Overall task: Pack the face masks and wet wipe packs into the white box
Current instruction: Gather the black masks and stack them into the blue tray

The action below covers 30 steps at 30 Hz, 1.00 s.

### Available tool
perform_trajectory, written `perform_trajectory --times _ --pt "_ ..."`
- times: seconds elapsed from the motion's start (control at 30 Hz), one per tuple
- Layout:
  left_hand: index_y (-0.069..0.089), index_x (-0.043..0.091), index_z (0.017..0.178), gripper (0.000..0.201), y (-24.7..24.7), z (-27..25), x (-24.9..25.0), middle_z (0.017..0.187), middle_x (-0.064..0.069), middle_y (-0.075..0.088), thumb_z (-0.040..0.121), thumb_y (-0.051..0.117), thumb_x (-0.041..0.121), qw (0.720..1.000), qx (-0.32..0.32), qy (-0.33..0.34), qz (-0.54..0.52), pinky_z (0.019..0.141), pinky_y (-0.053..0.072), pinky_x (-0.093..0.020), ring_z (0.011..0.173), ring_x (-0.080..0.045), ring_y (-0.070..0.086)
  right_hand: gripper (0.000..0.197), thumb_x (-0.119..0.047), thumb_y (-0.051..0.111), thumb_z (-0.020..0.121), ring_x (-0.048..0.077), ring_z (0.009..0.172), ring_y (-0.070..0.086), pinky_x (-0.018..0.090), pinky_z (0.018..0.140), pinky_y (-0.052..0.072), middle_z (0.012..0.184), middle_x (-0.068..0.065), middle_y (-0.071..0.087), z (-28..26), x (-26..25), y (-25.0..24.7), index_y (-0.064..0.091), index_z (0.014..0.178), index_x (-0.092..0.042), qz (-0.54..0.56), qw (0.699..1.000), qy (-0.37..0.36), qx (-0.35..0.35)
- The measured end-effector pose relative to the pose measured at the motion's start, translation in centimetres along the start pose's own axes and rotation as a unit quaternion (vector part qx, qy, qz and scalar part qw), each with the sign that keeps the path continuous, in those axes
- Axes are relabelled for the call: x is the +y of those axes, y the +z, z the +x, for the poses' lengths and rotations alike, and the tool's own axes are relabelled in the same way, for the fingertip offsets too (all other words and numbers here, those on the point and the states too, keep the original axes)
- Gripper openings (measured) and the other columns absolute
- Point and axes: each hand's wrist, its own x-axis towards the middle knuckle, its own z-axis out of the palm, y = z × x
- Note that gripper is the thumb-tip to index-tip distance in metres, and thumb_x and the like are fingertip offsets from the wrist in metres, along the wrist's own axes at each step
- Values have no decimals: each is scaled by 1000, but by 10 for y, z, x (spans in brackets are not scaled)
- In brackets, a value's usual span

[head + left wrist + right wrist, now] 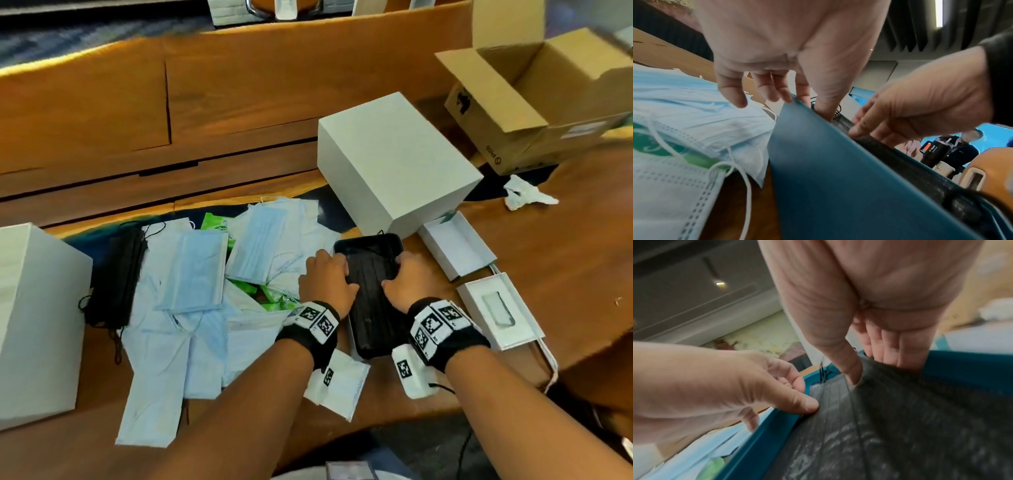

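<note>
Both hands, left hand [325, 279] and right hand [404, 279], grip one dark tray [375, 346] (black masks [371, 274] inside).

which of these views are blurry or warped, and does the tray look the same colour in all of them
Head view: sharp centre, edges smeared around the cardboard box, table lines bowed; the tray reads near black. Left wrist view: strong fisheye, left hand looms large, tray wall looks teal. Right wrist view: motion-blurred black masks, teal rim.

Office-like room, slatted ceiling [920, 24], long wooden table [239, 102], cardboard box [534, 113]
</note>
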Motion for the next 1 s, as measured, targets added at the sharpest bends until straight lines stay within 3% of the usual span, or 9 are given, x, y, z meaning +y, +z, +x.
perform_trajectory --times 0.07,0.13,0.2,0.3,0.5,0.63,0.73,0.9,1.0 --pt "53 23 106 35 5 0 1 117 -6 45 81 71 37 999 11 16 35 86 48 -46 112 -28 44 42 -21 66 85 30 110 60 40 92 52 120 9 63 -1 2 1 51 123 -16 20 996 -42 81" --pt "52 24 114 40 9 0 0 119 -6 42 82 70 39 997 16 30 62 87 47 -47 114 -28 42 27 -19 67 86 22 100 61 34 85 53 108 2 65 -2 0 2 57 112 -18 46 991 -73 104" --pt "53 25 115 39 11 0 -1 120 -6 41 82 68 41 997 0 27 77 87 45 -45 116 -29 39 15 -19 69 85 18 90 62 22 71 47 96 0 64 -5 -4 7 63 99 -17 20 997 -76 14" --pt "55 26 115 40 11 -1 -5 122 -6 41 81 69 43 996 -37 20 77 89 43 -46 118 -29 37 15 -18 72 80 23 91 62 27 74 49 99 5 64 -3 -4 26 59 87 -19 -46 991 -66 -110" --pt "60 28 119 35 -8 -3 -26 124 -3 45 87 62 42 998 -6 57 -25 91 45 -44 117 -24 42 15 -27 71 77 20 84 64 35 79 54 88 -2 66 7 -32 12 56 72 -27 -21 995 -77 -61" --pt "62 26 119 31 -34 -5 -58 125 -3 50 90 62 37 993 34 74 -86 90 47 -42 114 -24 48 13 -25 70 78 17 80 62 33 75 53 83 -4 64 9 -81 15 59 71 -24 17 987 -153 -51" --pt "62 21 120 33 -55 -6 -89 124 -5 53 89 64 33 990 65 48 -113 90 48 -45 114 -25 51 13 -23 73 78 15 72 60 30 68 51 78 -3 63 3 -125 31 63 73 -17 52 977 -193 -72" --pt "61 22 118 31 -93 -16 -156 126 -2 54 90 63 33 985 108 -35 -130 95 46 -45 118 -24 51 11 -16 72 81 23 61 66 27 51 48 70 4 65 -11 -186 73 63 76 -11 89 964 -214 -133" --pt "60 20 120 33 -115 -25 -199 127 -4 54 90 63 34 981 121 -89 -121 98 45 -44 121 -25 50 12 -14 71 83 25 63 67 30 52 51 69 5 64 -21 -224 102 61 77 -10 101 954 -230 -166"
